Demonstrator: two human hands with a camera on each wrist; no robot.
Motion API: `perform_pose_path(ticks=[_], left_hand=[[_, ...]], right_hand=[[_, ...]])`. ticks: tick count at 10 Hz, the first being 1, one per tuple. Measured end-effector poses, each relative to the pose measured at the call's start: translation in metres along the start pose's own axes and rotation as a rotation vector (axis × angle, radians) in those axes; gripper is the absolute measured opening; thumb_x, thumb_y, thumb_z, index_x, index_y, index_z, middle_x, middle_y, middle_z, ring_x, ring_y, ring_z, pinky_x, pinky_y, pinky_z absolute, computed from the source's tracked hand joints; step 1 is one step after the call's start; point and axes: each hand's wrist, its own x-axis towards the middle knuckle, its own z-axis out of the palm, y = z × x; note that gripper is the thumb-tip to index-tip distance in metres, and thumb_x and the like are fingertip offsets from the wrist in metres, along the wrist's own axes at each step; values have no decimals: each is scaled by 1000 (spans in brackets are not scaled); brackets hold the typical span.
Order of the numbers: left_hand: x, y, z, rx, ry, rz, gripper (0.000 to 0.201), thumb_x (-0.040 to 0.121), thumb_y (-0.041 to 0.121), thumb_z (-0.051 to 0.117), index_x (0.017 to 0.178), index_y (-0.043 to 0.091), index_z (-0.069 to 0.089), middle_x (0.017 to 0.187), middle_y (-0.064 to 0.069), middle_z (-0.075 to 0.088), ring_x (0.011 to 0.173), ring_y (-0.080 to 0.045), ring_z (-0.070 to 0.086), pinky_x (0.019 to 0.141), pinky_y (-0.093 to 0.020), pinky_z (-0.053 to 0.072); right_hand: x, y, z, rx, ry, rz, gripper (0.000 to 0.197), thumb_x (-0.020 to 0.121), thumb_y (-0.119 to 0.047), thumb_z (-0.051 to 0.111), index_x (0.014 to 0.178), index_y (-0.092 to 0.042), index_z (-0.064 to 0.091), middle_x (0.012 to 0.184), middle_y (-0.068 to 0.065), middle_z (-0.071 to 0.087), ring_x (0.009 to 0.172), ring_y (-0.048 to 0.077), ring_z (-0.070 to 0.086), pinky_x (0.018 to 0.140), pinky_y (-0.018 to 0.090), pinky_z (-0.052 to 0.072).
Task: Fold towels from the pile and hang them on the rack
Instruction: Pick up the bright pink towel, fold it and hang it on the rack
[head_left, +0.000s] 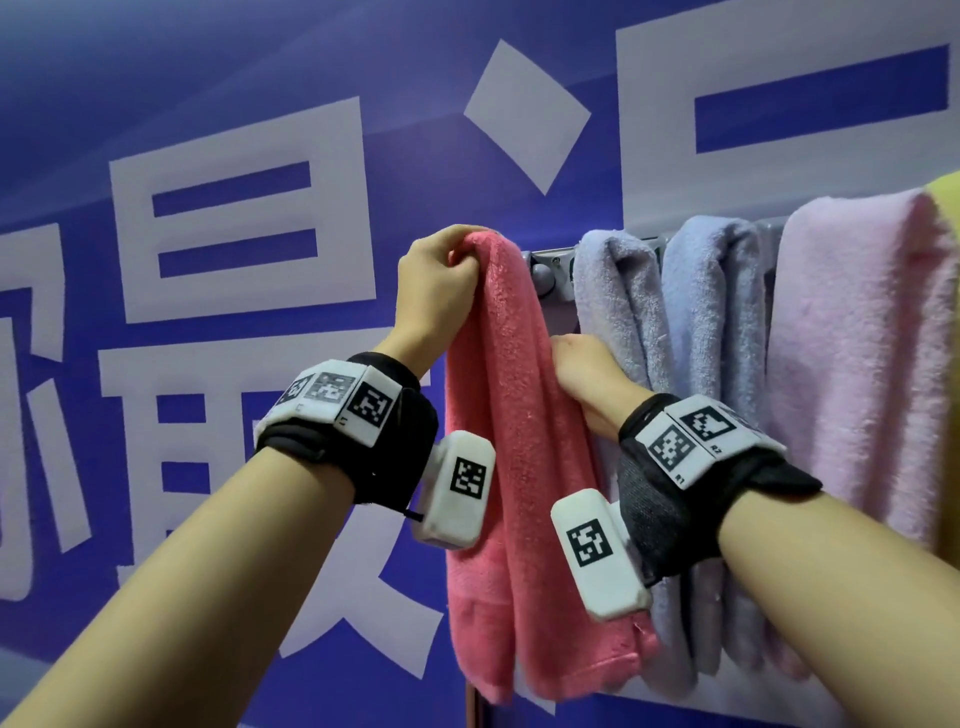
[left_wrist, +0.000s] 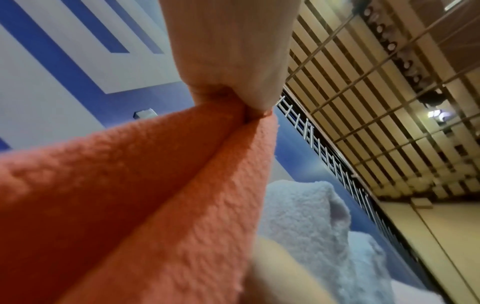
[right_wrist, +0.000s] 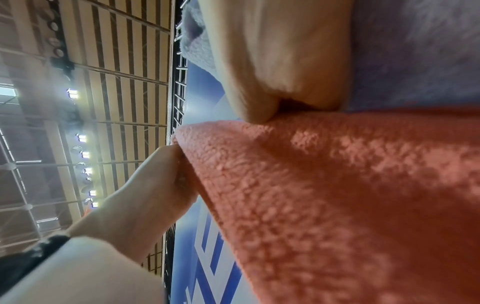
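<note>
Head view: the left hand (head_left: 434, 283) is raised in front of a blue wall (head_left: 208, 78) with large white characters. Its fingers are curled tight round the top fold of a red towel (head_left: 498, 467), which hangs doubled from that grip, both halves reaching down to the lower part of the frame. The right hand (head_left: 584, 371) is lower, at the towel's right edge, between it and the lilac towel (head_left: 613, 306). Its fingers are hidden behind the red cloth, so their spread cannot be told here. The rack (head_left: 550, 262) shows as a grey bracket end just right of the red towel's top; the towel is beside it, and contact cannot be told. On the rack, left to right, hang the lilac towel, a blue towel (head_left: 701, 312), a pink towel (head_left: 862, 338) and a yellow edge (head_left: 948, 208) at the frame border.

Left wrist view: the left hand (left_wrist: 228, 51) pinches the red towel (left_wrist: 130, 195) at a gathered point; two folds fan out downward from the pinch. A pale blue towel (left_wrist: 306, 216) lies behind, with a slatted ceiling (left_wrist: 376, 102) above.

Right wrist view: the right hand (right_wrist: 280, 61) presses against the red towel (right_wrist: 337, 195), its thumb and finger narrowly closed on the upper edge. The left hand (right_wrist: 155, 185) grips the towel's far corner
</note>
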Motion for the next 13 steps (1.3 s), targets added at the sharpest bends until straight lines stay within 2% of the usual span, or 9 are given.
perform_pose_path(ticks=[2, 3, 5, 6, 7, 9, 11, 12, 13], left_hand=[[-5, 24, 1, -213, -26, -574, 29, 94, 11, 42, 66, 17, 49, 56, 3, 44, 39, -7, 40, 41, -15, 29], [-2, 25, -3, -204, -107, -620, 26, 96, 18, 42, 72, 16, 50, 61, 2, 47, 46, -9, 43, 47, -18, 35], [-15, 32, -9, -32, -223, -550, 19, 94, 28, 48, 98, 12, 57, 75, -2, 57, 62, -15, 56, 56, -24, 50], [-33, 27, -8, 68, -314, -535, 12, 90, 22, 49, 95, 15, 58, 80, -3, 60, 67, -16, 57, 63, -25, 51], [-57, 15, -7, 160, -377, -556, 16, 89, 13, 42, 87, 13, 58, 74, -3, 57, 58, -13, 54, 48, -17, 49], [-111, -24, -4, 300, -464, -601, 12, 88, 21, 51, 80, 15, 59, 69, -2, 53, 56, -11, 48, 42, -14, 41], [-135, -49, -6, 405, -494, -589, 17, 85, 24, 56, 72, 13, 55, 65, 0, 53, 55, -11, 48, 35, -11, 34], [-148, -56, -6, 400, -557, -607, 21, 84, 23, 58, 67, 11, 54, 61, -2, 53, 51, -13, 49, 30, -9, 27], [-169, -66, -4, 410, -657, -655, 22, 84, 29, 60, 72, 11, 55, 65, -1, 54, 53, -12, 49, 31, -9, 27]], right_hand=[[0, 2, -2, -119, 32, -57, 38, 98, -6, 31, 63, -19, 36, 66, -3, 37, 57, 6, 35, 51, 17, 34], [1, 5, 3, -147, 88, -136, 42, 99, -12, 31, 59, -13, 41, 64, 1, 43, 65, 16, 41, 62, 26, 29], [-8, 31, 12, 172, -73, -72, 38, 97, -43, 43, 87, -14, 66, 81, 1, 70, 74, 12, 64, 81, 33, 54], [-16, 46, 18, 230, -157, 0, 27, 96, -30, 48, 86, -14, 67, 72, 0, 69, 56, 6, 63, 60, 23, 52], [-27, 57, 21, 310, -141, 53, 28, 97, -21, 44, 110, -6, 63, 88, 10, 68, 66, 14, 63, 68, 27, 54], [-47, 85, 20, 400, -146, 167, 26, 98, -13, 38, 89, -15, 62, 68, -3, 70, 70, 14, 63, 84, 33, 51], [-67, 114, 14, 239, -195, 201, 26, 95, -1, 39, 98, -14, 61, 90, 8, 64, 81, 19, 59, 95, 39, 46], [-75, 128, 8, 173, -204, 252, 35, 91, 7, 36, 115, -3, 59, 93, 11, 62, 86, 22, 57, 81, 28, 47], [-85, 141, 7, 116, -169, 313, 40, 87, 11, 33, 121, 12, 54, 101, 23, 62, 93, 29, 54, 82, 34, 45]])
